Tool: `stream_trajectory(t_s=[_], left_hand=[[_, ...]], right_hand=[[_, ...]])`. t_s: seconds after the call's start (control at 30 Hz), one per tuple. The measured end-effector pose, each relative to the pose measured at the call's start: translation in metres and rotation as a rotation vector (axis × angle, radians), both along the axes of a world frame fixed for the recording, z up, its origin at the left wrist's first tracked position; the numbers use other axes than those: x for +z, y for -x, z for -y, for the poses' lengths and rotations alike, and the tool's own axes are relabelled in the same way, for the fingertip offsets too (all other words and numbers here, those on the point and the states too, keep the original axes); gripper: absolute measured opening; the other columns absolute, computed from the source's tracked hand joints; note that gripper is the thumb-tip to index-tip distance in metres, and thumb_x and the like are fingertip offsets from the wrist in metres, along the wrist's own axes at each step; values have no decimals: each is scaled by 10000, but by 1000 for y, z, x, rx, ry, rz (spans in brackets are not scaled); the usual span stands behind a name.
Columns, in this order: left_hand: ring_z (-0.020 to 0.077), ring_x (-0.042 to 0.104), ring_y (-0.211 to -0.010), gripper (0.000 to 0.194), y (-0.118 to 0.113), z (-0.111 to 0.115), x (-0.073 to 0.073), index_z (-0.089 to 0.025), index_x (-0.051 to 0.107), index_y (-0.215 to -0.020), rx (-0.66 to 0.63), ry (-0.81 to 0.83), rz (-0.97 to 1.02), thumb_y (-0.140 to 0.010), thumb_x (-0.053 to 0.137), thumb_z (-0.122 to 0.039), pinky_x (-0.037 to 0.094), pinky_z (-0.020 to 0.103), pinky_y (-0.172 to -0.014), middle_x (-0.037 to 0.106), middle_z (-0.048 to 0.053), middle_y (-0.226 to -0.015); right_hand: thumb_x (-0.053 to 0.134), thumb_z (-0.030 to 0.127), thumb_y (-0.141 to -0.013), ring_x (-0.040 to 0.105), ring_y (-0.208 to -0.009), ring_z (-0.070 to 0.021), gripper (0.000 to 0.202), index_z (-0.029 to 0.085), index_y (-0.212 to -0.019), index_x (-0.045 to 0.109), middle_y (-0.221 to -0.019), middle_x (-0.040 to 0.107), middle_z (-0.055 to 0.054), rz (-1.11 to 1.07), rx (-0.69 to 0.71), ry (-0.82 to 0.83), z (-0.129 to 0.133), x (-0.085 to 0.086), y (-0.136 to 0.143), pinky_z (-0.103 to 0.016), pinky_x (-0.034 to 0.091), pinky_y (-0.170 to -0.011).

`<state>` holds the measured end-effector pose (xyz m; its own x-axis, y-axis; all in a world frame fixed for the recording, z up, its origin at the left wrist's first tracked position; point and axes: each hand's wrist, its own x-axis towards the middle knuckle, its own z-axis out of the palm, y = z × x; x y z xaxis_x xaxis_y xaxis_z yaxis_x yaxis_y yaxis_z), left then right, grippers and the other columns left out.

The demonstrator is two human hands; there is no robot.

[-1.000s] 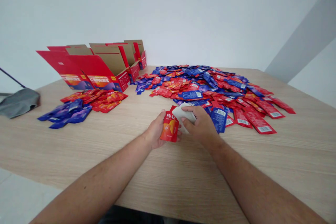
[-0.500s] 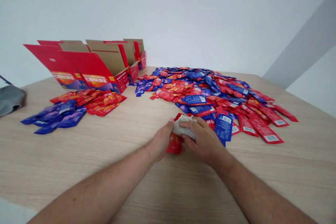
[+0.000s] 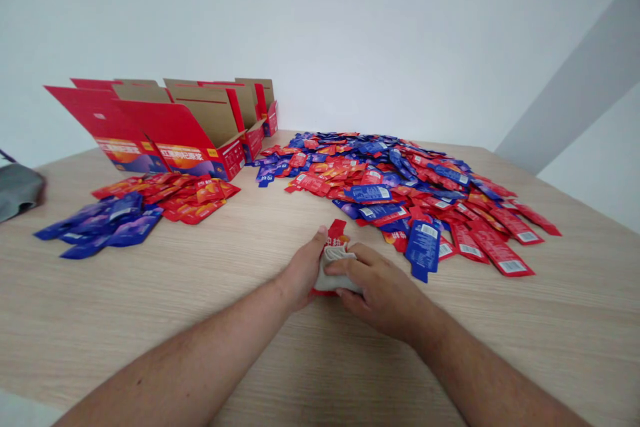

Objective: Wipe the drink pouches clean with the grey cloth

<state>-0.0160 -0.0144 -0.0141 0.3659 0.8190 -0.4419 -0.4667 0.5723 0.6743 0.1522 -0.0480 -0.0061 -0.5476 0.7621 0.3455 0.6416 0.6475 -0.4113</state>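
Low over the front of the table, my left hand (image 3: 303, 273) holds a red sachet (image 3: 337, 232) by its side, thumb along its edge. My right hand (image 3: 383, 283) is closed on a light grey cloth (image 3: 336, 272), pressed flat against the sachet's face. The cloth covers most of the sachet; its narrow top tab and some white lettering show above, and a sliver of red shows below. Just beyond my right hand a blue sachet (image 3: 424, 248) lies with its label up, at the near edge of a large heap of red and blue sachets (image 3: 370, 190).
Several open red cartons (image 3: 175, 130) with raised flaps stand at the back left. In front of them lie a small pile of red sachets (image 3: 193, 197) and a pile of blue sachets (image 3: 107, 223). A grey object (image 3: 20, 188) sits at the far left edge. A pale wall rises behind.
The cloth has slid from the sachet's upper part down toward its lower end, uncovering the top tab and lettering. My right hand moved down with it.
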Motion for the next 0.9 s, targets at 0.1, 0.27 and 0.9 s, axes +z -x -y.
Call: stream_trajectory(t_s=[0.1,0.27,0.9], left_hand=[[230,780,-745,600,1,-1,-1,-71,787,-1067,-9,3,14,-1146,337,-461,594,311,-694,823,164,-931],[204,776,-769,598,2,-1,0,-76,795,-1007,-9,13,-14,-1144,365,-468,584,278,-723,821,153,-951],[195,728,-662,610,1,-1,4,-109,768,-888,-14,-2,-98,-1137,361,-488,576,292,-670,787,123,-835]], right_hand=[[691,153,-908,708,-1077,-277,384,237,-1279,739,-1183,700,-129,-35,-112,-38,-3,-3,-1,-459,616,-956],[716,131,-868,714,-999,-261,388,225,-1242,758,-1128,701,-121,-23,-23,-36,-3,-4,0,-415,627,-887],[719,138,-879,699,-1003,-261,371,214,-1240,765,-1117,706,-119,-48,-34,-57,-2,-1,0,-420,607,-906]])
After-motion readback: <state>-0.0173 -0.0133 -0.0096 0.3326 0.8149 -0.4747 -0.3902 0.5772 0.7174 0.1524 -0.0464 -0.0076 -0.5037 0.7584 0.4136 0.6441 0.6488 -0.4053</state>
